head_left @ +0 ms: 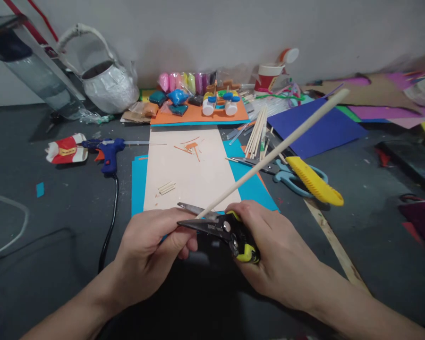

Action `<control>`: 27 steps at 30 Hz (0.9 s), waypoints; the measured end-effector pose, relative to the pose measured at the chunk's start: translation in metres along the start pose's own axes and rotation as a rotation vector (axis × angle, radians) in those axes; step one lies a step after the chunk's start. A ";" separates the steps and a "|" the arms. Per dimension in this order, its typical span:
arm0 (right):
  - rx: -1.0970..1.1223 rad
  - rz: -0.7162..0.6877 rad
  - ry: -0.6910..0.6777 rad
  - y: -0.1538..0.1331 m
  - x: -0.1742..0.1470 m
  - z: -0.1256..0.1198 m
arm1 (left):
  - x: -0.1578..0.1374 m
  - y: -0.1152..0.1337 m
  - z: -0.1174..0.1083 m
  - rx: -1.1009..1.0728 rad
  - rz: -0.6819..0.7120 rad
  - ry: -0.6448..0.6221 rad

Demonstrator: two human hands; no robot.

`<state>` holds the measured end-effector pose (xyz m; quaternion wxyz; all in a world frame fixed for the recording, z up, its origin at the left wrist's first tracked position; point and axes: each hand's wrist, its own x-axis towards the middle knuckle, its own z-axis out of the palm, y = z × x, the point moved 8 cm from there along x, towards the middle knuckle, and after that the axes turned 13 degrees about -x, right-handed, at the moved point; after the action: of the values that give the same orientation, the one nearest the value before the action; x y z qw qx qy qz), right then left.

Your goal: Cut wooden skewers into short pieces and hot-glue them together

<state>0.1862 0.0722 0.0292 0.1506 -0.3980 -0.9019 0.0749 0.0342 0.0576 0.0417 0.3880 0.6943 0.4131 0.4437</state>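
Right hand (272,248) wraps the handles of black-and-yellow shears (212,227); the blades stand apart. Left hand (152,243) appears to pinch the lower end of a wooden stick (279,148), which slants up rightward from between the blades. Its cut appears incomplete. Short stick pieces (167,188), apparently finished, lie on the pale sheet (198,182); longer sticks (257,131) lie behind, apparently unprocessed.

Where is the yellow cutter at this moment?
Right of centre in the head view, the yellow cutter lies over the blue-handled scissors, beyond the right hand.
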 end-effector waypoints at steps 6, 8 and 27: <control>-0.024 0.027 0.001 0.003 0.003 0.002 | -0.002 0.001 -0.005 0.173 0.009 0.159; -0.029 0.033 0.009 0.004 0.004 0.002 | -0.003 0.008 -0.005 0.273 0.089 0.173; 0.033 0.026 -0.044 0.002 0.000 0.004 | 0.002 -0.012 -0.001 -0.193 -0.146 0.027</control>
<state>0.1862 0.0730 0.0246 0.1364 -0.4052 -0.8984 0.1005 0.0311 0.0637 0.0320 0.4787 0.6158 0.4230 0.4612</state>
